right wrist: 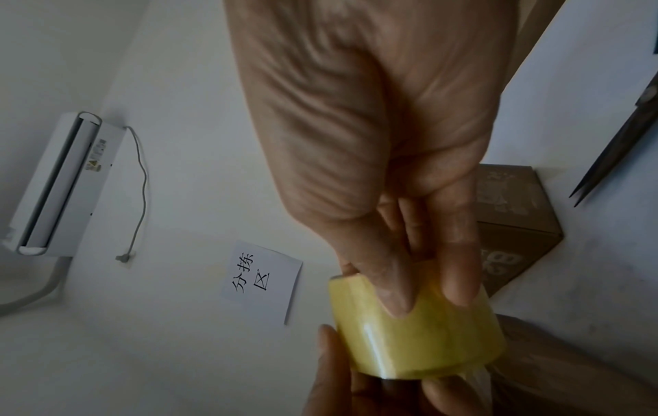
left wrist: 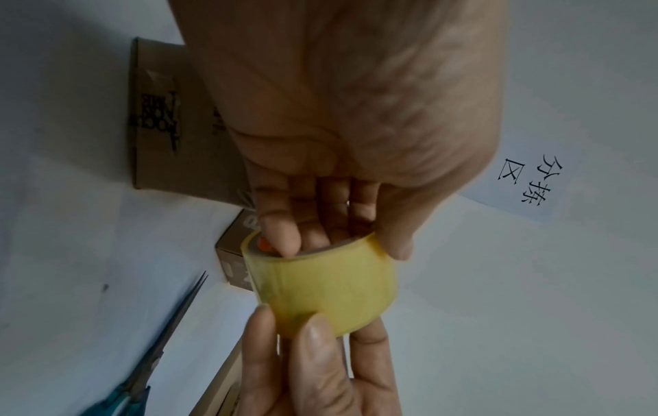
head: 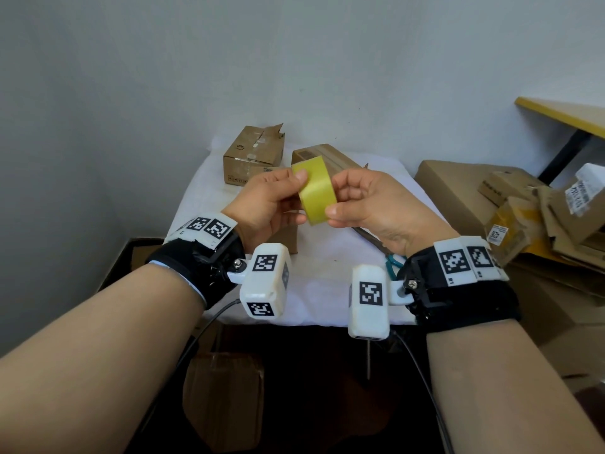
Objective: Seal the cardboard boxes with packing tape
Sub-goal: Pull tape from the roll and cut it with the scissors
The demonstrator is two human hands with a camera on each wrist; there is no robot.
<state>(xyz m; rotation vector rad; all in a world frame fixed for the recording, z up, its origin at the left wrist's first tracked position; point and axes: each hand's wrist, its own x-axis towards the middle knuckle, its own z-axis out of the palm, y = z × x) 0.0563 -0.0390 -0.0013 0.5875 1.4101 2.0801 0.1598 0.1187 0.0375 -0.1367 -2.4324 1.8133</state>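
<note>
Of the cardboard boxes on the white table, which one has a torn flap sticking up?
The far-left box, behind the left hand; the long box beside it lies closed.

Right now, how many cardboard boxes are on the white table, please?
3: torn box back left, long box behind tape roll, near box under left hand; others possibly hidden.

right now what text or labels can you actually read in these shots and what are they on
"分拣区": black characters on the white paper sign on the wall, also seen from the left wrist.
Print on the cardboard box by the left hand: blurred and turned, not readable.
White shipping labels on the pile of boxes at right: too small to read.
Sticker on the air conditioner: too small.
Yellow tape roll, held by both hands: no text seen.
</note>
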